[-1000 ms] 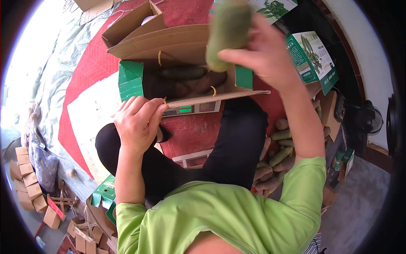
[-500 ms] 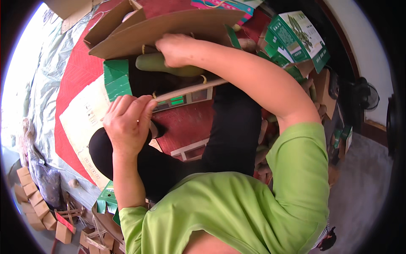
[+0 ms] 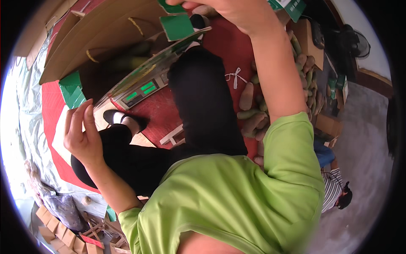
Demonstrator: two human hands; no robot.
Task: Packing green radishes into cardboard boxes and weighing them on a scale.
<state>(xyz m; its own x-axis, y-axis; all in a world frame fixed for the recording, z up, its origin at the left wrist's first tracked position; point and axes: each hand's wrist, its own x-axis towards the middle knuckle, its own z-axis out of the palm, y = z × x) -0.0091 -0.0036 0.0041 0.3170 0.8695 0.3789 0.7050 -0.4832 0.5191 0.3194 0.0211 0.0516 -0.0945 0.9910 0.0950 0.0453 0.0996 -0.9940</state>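
An open cardboard carton (image 3: 114,31) with green end flaps and yellow rope handles rests tilted on a scale (image 3: 141,92) with lit green readouts. In its shadowed inside lies a long green gourd (image 3: 127,63). My left hand (image 3: 84,137) is open, its fingers apart and raised beside the carton's near-left green flap (image 3: 72,89); whether the fingertips touch it I cannot tell. At the top edge, my right hand (image 3: 237,10) reaches over the carton's far end, fingers by a green piece of card (image 3: 171,6). The picture's edge cuts that hand off, hiding its grip.
Long green and brownish gourds (image 3: 253,114) are piled on the red floor covering (image 3: 230,55) at my right. A small wooden stool (image 3: 172,134) is between my legs. Another person in a striped top (image 3: 332,190) is at the lower right. Small cardboard boxes (image 3: 59,228) stand at lower left.
My right hand has left the gourd inside the carton and moved up and right to the far end. My left hand has come off the carton's near edge and opened. The view has shifted.
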